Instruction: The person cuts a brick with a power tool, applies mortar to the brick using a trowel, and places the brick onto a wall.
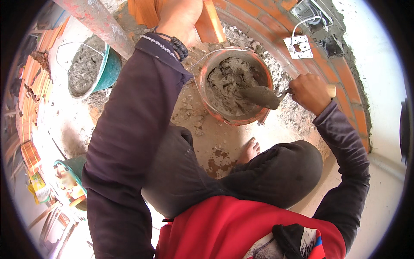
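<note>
My right hand [311, 93] is closed around the wooden handle of a trowel [261, 96]. The trowel's mortar-coated blade reaches over the right side of an orange bucket [235, 122], at the wet grey mortar [228, 80] inside. Whether the blade tip is sunk in the mortar is hard to tell. My left hand [183, 19] stretches to the top edge of the view, beside an orange hollow brick [210, 23]. Its fingers lie outside the picture, so any hold on a brick is hidden. A dark bracelet circles that wrist.
A low brick wall [319, 64] curves along the right, with a white socket plate [297, 46] hanging on wires. At the left stand a teal bucket [111, 69] of mortar, a mortar-spattered pole [97, 21] and stacked bricks [32, 108]. Rubble [189, 108] litters the floor around the orange bucket.
</note>
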Demonstrator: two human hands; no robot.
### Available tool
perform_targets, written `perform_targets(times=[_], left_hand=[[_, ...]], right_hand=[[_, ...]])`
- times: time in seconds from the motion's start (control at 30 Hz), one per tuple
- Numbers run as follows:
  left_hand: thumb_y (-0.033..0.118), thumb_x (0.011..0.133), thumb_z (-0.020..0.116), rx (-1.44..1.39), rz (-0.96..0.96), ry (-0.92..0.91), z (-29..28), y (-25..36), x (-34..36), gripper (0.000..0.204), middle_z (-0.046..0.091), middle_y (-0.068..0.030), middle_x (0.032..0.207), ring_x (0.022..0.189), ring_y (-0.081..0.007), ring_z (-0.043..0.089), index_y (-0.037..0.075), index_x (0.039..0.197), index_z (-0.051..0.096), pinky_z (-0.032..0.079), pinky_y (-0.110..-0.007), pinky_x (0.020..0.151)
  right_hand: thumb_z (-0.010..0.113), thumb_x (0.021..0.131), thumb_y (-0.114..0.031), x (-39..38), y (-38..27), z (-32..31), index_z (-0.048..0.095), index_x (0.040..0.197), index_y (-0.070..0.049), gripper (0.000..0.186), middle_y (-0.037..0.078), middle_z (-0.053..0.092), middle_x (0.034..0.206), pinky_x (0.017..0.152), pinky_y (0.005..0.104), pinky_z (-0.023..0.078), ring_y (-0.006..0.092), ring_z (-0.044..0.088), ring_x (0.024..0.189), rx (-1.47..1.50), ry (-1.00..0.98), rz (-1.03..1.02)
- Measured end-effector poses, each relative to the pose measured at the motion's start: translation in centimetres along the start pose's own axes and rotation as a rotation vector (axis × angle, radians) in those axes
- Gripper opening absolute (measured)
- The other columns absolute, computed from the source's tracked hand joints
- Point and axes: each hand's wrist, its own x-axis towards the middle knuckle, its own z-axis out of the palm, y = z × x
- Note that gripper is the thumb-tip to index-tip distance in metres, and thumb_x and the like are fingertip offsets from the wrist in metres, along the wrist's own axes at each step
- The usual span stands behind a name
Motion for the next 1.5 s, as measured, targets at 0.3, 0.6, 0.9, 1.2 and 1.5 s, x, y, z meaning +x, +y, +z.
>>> perform_targets(times=[0.3,0.6,0.9,1.2,1.5], left_hand=[[0.022,0.088,0.072,-0.016,0.016,-0.101,0.8,-0.2,-1.7,0.034,0.058,-0.0067,0.097,0.089,-0.0211,0.058,0.002,0.112,0.058,0.049,-0.038,0.075],[0.02,0.086,0.073,-0.005,-0.009,0.022,-1.0,0.3,0.2,0.031,0.06,-0.0068,0.097,0.089,-0.0215,0.06,0.002,0.108,0.061,0.05,-0.036,0.074],[0.022,0.086,0.073,0.013,-0.022,0.009,1.3,0.5,-2.3,0.035,0.059,-0.0069,0.096,0.09,-0.0214,0.059,0.001,0.11,0.059,0.05,-0.038,0.076],[0.023,0.087,0.073,0.02,-0.002,-0.028,-0.1,-0.3,0.3,0.036,0.058,-0.008,0.098,0.093,-0.0218,0.058,0.0,0.109,0.058,0.048,-0.039,0.079],[0.022,0.087,0.072,0.037,-0.042,-0.047,1.0,-0.2,-0.2,0.032,0.057,-0.0068,0.096,0.091,-0.0204,0.057,0.0,0.106,0.059,0.047,-0.037,0.077]], right_hand=[[0.063,0.077,-0.023,0.4,-0.9,3.6,0.07,0.084,-0.001,0.024,0.021,0.066,0.077,0.069,0.0498,0.052,0.0409,0.065,0.076,0.411,-0.352,-0.026],[0.065,0.082,-0.026,0.6,-0.2,1.1,0.072,0.086,-0.008,0.019,0.017,0.066,0.076,0.068,0.0498,0.052,0.0352,0.067,0.074,0.177,-0.057,0.208],[0.067,0.081,-0.027,4.7,-3.2,1.7,0.07,0.086,-0.004,0.023,0.019,0.069,0.083,0.072,0.0479,0.055,0.0379,0.069,0.08,0.115,-0.07,0.104],[0.067,0.081,-0.029,3.4,-2.5,2.8,0.07,0.091,-0.004,0.026,0.023,0.067,0.082,0.074,0.0498,0.054,0.0414,0.066,0.08,0.372,-0.28,0.002],[0.066,0.081,-0.027,4.0,-4.2,5.0,0.068,0.086,0.005,0.033,0.026,0.065,0.082,0.077,0.0492,0.053,0.0435,0.065,0.083,0.593,-0.268,0.046]])
